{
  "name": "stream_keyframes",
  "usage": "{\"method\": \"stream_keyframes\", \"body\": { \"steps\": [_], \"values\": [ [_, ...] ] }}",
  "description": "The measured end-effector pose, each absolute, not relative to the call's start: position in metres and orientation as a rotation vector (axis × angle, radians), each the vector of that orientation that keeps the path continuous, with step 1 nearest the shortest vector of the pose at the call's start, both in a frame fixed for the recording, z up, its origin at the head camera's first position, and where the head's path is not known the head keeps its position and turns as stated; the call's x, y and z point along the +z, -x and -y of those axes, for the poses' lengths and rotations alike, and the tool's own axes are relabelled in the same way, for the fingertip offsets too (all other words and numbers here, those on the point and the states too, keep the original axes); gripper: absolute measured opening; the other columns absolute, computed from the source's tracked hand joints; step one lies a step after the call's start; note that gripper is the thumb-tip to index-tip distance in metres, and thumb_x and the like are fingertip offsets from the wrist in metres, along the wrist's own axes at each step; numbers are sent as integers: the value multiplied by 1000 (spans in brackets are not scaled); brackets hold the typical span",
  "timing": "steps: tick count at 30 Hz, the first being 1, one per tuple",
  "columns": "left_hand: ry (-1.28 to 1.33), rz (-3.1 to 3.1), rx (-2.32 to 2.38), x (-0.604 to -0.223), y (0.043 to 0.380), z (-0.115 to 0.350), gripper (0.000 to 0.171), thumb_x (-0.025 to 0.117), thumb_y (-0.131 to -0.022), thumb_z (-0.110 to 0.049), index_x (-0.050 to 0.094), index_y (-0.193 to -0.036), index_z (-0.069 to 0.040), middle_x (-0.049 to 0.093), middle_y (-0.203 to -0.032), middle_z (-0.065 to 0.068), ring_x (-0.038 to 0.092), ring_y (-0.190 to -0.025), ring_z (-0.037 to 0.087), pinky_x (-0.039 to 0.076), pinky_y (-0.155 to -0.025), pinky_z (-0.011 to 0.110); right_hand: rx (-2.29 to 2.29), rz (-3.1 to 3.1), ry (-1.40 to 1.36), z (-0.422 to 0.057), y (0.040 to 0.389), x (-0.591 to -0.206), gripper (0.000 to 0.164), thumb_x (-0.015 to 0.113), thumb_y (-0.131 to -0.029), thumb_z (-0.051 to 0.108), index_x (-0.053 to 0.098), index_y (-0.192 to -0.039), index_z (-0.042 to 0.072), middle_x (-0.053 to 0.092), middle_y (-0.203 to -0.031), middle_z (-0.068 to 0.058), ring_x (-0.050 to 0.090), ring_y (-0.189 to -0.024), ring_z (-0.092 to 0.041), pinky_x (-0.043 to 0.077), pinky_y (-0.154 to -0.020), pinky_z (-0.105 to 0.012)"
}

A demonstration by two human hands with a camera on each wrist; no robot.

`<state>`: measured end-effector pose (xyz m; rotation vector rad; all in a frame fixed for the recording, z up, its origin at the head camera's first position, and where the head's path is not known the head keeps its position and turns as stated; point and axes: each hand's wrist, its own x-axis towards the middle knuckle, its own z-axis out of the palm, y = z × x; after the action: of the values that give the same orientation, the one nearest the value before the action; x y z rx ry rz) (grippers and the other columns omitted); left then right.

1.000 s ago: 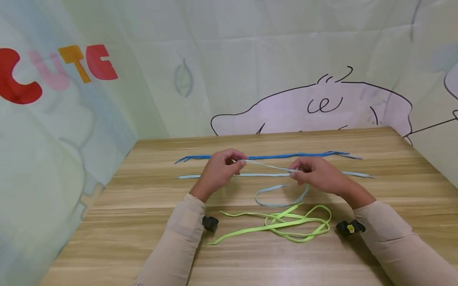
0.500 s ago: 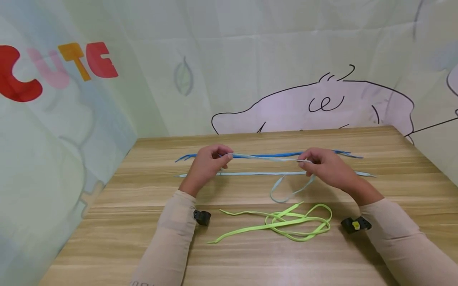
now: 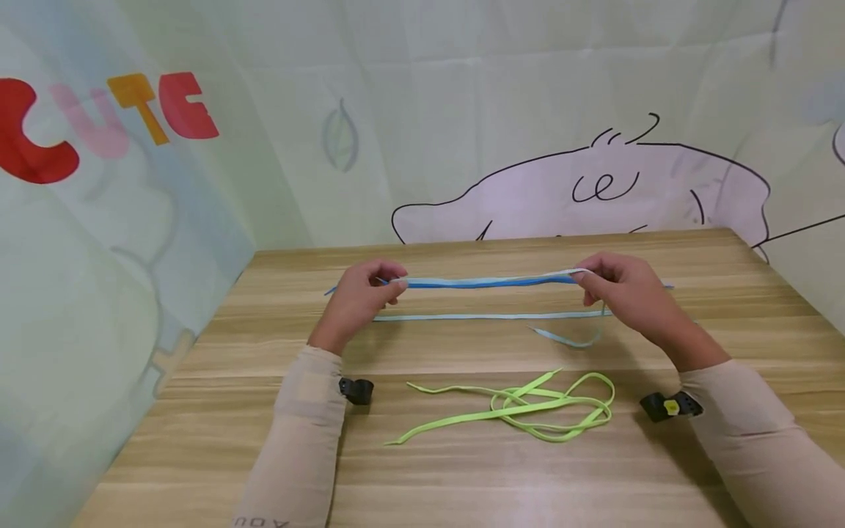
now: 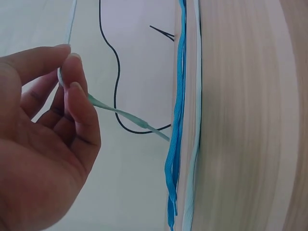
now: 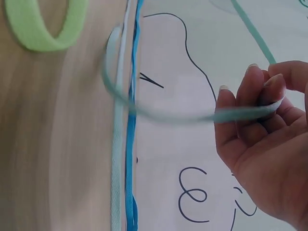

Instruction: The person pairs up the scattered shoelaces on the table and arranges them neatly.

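A light blue shoelace [image 3: 475, 281] is stretched between my two hands above the table. My left hand [image 3: 359, 297] pinches it between thumb and fingers, and a short end [image 4: 125, 114] dangles below that grip in the left wrist view. My right hand [image 3: 623, 297] pinches the other side; a longer tail [image 5: 178, 118] curves down from it. In the head view the held lace overlaps the dark blue shoelaces [image 3: 488, 284], which lie straight across the far part of the table. Nearer me, a second light blue shoelace [image 3: 488, 317] lies straight and parallel to them.
A yellow-green shoelace [image 3: 554, 403] lies in loose loops on the wooden table [image 3: 462, 484], between my forearms. Behind the table's back edge hangs a printed cloth [image 3: 462, 125] with letters and line drawings.
My hands have moved apart and farther from me, the left one leftward and the right one rightward. The held shoelace between them is now longer and straighter, and its right tail is shorter.
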<state>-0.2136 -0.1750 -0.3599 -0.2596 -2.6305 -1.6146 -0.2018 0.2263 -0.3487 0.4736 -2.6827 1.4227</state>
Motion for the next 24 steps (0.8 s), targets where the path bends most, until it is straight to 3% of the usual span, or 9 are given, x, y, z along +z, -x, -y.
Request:
{"method": "stream_keyframes", "body": {
  "steps": [6,11,16,24],
  "values": [
    [256,2663,-1575,-359,213,180,17,68,-97,-16,67,-113,-12,64,-103,9,64,-88,28,52,-78,45,1430,2638,-382,-231,200,-344,34,57,-103,37,66,-116,8,67,-92,-10,63,-82,-21,48,-73,-29],
    [235,2660,-1570,-360,213,183,18,67,-98,-20,65,-114,-11,63,-102,10,65,-90,33,53,-80,51,1449,2592,-343,-236,201,-342,35,58,-102,37,64,-120,8,67,-91,-1,65,-79,-19,49,-72,-28],
    [206,2654,-1567,-361,213,187,19,67,-99,-22,65,-114,-10,63,-101,9,65,-88,29,53,-79,49,1458,2542,-345,-242,201,-339,35,58,-103,34,63,-121,5,66,-87,3,66,-76,-16,49,-71,-27],
    [148,2673,-1552,-363,215,188,18,65,-100,-21,66,-115,-10,63,-104,11,64,-89,27,54,-80,44,1442,2512,-340,-249,203,-338,35,58,-103,33,64,-118,3,65,-88,5,64,-75,-14,48,-61,-29]
  ]
}}
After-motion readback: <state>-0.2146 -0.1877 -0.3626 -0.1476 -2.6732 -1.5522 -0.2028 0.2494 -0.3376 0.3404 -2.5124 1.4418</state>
